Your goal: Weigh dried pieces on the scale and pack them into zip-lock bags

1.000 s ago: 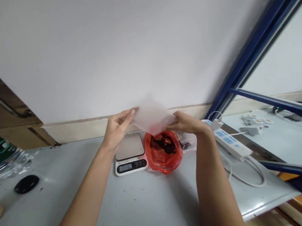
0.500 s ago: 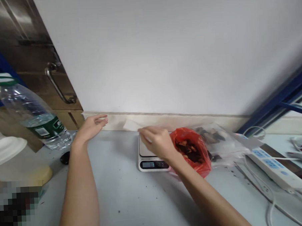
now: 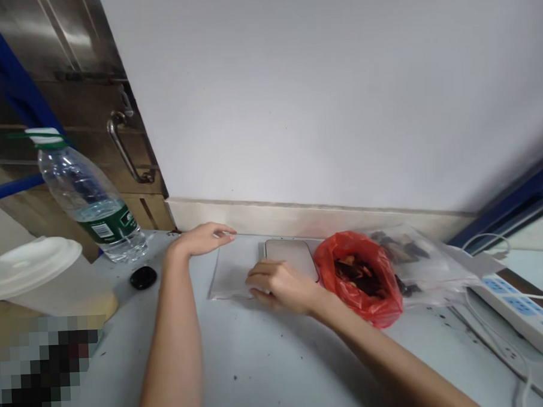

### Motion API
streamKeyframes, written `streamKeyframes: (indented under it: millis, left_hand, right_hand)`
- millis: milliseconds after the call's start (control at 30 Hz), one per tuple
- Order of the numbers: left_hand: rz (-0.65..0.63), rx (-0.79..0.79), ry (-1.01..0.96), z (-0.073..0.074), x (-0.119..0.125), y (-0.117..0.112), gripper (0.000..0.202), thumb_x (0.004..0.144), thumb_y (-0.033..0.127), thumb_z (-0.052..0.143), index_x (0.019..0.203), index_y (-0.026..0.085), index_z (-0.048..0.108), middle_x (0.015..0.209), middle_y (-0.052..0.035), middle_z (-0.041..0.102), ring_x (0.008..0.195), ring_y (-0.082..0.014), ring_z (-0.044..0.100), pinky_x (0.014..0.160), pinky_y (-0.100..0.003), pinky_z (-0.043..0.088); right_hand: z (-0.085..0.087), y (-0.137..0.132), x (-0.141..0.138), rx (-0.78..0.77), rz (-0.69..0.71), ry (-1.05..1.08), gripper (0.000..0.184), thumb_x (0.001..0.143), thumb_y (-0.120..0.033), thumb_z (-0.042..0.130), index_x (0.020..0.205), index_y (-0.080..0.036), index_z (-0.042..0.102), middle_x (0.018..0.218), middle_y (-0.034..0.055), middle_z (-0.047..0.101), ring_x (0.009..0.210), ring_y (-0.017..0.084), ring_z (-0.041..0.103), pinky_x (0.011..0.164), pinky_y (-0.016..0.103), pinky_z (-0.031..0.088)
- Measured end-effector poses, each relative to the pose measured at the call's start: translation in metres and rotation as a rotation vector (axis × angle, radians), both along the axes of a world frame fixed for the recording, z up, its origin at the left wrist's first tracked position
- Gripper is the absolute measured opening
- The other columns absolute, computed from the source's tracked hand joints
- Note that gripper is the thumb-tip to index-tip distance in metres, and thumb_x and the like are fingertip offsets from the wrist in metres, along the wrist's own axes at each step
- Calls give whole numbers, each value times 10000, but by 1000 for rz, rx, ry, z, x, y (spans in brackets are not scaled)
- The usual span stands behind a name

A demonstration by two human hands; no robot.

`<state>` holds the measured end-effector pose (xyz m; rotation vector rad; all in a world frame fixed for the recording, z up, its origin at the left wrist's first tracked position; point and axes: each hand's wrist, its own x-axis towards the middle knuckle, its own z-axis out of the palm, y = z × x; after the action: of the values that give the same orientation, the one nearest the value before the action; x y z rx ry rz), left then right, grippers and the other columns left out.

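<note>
A flat, clear plastic bag point(image 3: 232, 268) lies on the table just left of a small digital scale point(image 3: 291, 253). My left hand point(image 3: 205, 237) is over the bag's back edge, fingers stretched out and holding nothing. Curled at the bag's right side, my right hand point(image 3: 284, 285) has thumb and fingers closed on the plastic, its wrist crossing the front of the scale and hiding the display. Right of the scale stands an open red plastic bag point(image 3: 392, 297) with dark, dried pieces point(image 3: 358, 273) inside.
Behind the red bag is a clear bag of dark pieces point(image 3: 402, 246). A power strip point(image 3: 519, 306) with cables lies at the right. At the left are a tilted-looking water bottle point(image 3: 103, 217), a black round object point(image 3: 143, 277) and a white-lidded container point(image 3: 40, 264). A wall closes the back.
My right hand has come down and toward me, bringing the pale plastic flat onto the table. My left hand has moved right, over the bag. The view has shifted slightly left.
</note>
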<state>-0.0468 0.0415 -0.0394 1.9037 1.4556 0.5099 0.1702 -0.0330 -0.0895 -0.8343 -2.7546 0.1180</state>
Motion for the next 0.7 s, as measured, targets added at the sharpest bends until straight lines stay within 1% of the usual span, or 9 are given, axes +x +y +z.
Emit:
streamKeyframes:
  millis: [67,133,233,333,433,467,533,600,700]
  left_hand:
    - [-65,29,67,3,11,0,421,698,539,656,1005,284,789,1095,-79,773,1046,-289,700,887,-320,506]
    - [-140,41,99,6,26,-1,458,738,536,624,1094,285,766,1182,-83,746,1106,-294,681,939,-340,489]
    - [-258,47,84,11,54,-6,482,756,531,628,1152,282,744,1194,-77,742,1101,-291,683,919,-326,497]
    - [-344,22,91,15,86,-14,502,756,509,647,1202,291,722,1131,-60,762,1041,-282,701,871,-306,507]
    - [-456,6,197,17,116,-24,517,814,474,600,1300,308,662,1150,-50,749,1011,-257,700,839,-298,506]
    - [-513,10,233,16,125,-28,518,839,461,578,1331,308,637,1174,-52,739,1023,-248,693,839,-294,504]
    - [-634,32,268,13,139,-33,514,878,445,547,1367,299,605,1232,-55,715,1072,-237,674,862,-287,499]
    - [-721,55,274,10,148,-37,499,894,443,540,1366,292,604,1291,-55,689,1124,-243,654,889,-288,494]
    - [-747,79,270,9,155,-41,471,896,422,539,1342,297,623,1336,-51,665,1166,-260,635,904,-301,494]
  right_hand:
    - [20,0,18,-44,-83,87,155,913,-145,587,966,-160,731,944,95,756,825,206,682,723,309,497]
    - [42,-1,43,-124,-184,207,175,917,-193,592,1011,-192,740,970,74,772,802,194,693,722,306,507]
    - [71,-2,92,-201,-385,326,195,913,-261,570,965,-204,749,932,61,782,806,195,709,745,311,531]
    - [88,-5,148,-147,-678,360,186,867,-249,561,875,-198,739,862,57,771,773,204,703,730,322,542]
    - [91,-11,200,-97,-1053,313,116,805,-249,627,847,-202,724,860,57,756,819,228,705,750,338,542]
    - [90,-14,213,-123,-1184,287,124,784,-260,664,873,-198,724,901,69,755,848,238,706,753,340,541]
    - [85,-19,234,-236,-1400,245,242,740,-272,734,964,-182,719,993,101,750,888,250,707,746,331,540]
    - [80,-23,246,-348,-1492,244,349,708,-247,771,1042,-174,701,1026,112,747,888,243,710,737,311,537]
    - [75,-25,256,-384,-1448,330,302,707,-166,741,1003,-185,690,913,73,758,831,222,712,717,293,530]
